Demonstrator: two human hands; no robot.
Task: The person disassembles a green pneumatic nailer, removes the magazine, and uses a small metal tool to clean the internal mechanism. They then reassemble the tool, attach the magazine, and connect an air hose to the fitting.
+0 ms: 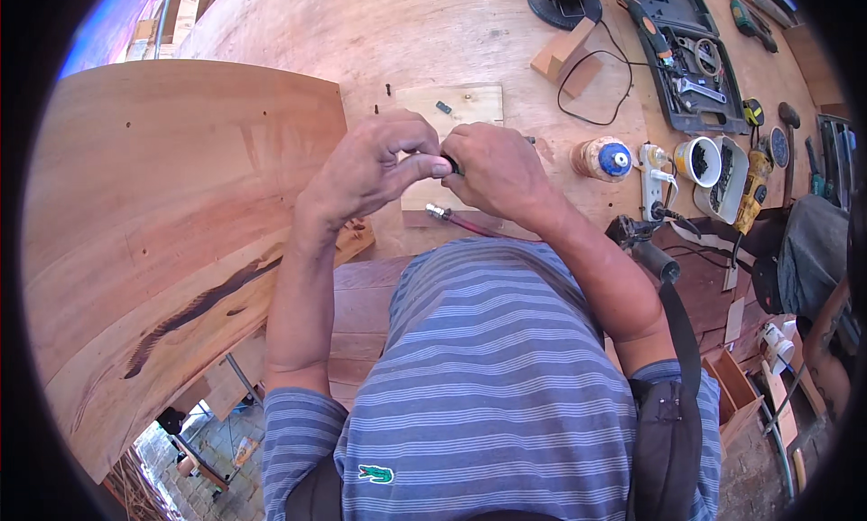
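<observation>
My left hand (pixel 384 164) and my right hand (pixel 499 167) meet over a pale board (pixel 429 98) on the workbench. Between their fingertips sits a small dark piece (pixel 454 165), mostly covered, so its kind does not show. The left thumb and forefinger pinch at it, and the right fingers curl round it. A short dark tip (pixel 530 140) shows beyond the right knuckles; I cannot tell whether that hand holds it. Another small dark flat piece (pixel 443 107) lies on the board. Close below my hands rests a reddish hose with a metal fitting (pixel 438 211).
A large curved plywood panel (pixel 181 160) stands at the left. Rightward are a bottle with a blue top (pixel 615 159), a power strip (pixel 652 182), a white tub of dark screws (pixel 700 161), a yellow power tool (pixel 754 191) and a toolbox (pixel 691 69). Another person's arm (pixel 826 336) shows far right.
</observation>
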